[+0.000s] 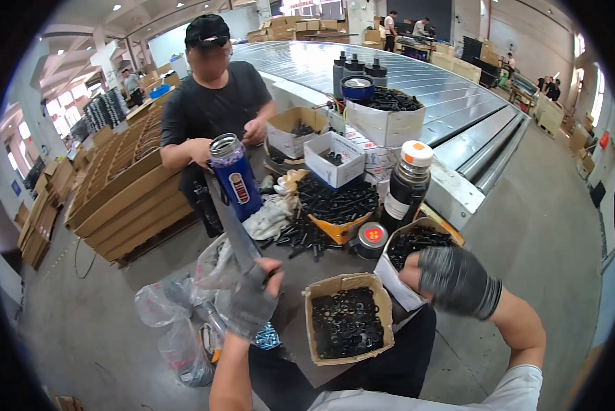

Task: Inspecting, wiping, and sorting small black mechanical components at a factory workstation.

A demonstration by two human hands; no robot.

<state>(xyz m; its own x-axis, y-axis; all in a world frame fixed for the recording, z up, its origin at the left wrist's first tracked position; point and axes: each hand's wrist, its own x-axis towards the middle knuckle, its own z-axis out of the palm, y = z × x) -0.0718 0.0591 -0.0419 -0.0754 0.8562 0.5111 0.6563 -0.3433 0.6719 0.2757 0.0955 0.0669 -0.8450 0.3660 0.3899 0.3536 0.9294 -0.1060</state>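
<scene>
My left hand [254, 301], in a grey fingerless glove, is closed around a long flat grey strip [235, 229] that points up and away toward the blue bottle. My right hand [451, 281], gloved the same way and blurred, reaches over a white-sided box of black screws [417, 241]. Its fingertips dip beside the near wall and are partly hidden, so I cannot tell whether they grip anything. Between my hands, close to my lap, sits an open cardboard box of small black rings like washers [347, 318]. Beyond it lies a heap of black screws [335, 198], partly in a torn orange-edged carton.
A black thermos [407, 185] and its dark cup [372, 240] stand near my right hand. The blue bottle [237, 181] is at left. Plastic bags [177, 322] hang beside my left arm. Across sits a person [215, 103]; a roller conveyor [424, 96] lies behind.
</scene>
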